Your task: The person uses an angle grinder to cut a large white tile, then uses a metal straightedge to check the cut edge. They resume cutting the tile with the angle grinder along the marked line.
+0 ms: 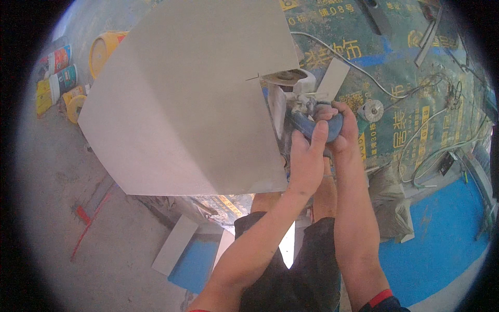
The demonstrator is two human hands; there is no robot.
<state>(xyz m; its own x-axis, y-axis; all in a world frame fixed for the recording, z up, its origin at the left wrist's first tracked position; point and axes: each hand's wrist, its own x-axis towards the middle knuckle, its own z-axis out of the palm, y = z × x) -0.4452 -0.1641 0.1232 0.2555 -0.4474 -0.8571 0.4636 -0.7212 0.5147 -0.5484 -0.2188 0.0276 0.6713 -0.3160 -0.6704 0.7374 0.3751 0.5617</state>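
A large beige tile (pixel 187 101) spreads before me, with a notch at its right edge and short dark lines crossing at the notch's inner corner. Beside that edge, just below the notch, is a blue handheld power cutter (pixel 306 125) with a pale metal base. My left hand (pixel 308 158) wraps its near side, thumb pointing up along the housing. From the right, my right hand (pixel 347 126) grips the rear of the same tool, the fingers of both hands close together. The cutter's blade is hidden, and I cannot tell whether it touches the tile.
A pale offcut strip (pixel 334 78) lies beyond the tool. To the right are a round grey disc (pixel 372 111), a white cable (pixel 360 68) and a crumpled sack (pixel 388 202) on printed green floor sheeting. Buckets (pixel 64 80) stand at far left. Another tile strip (pixel 175 245) lies below.
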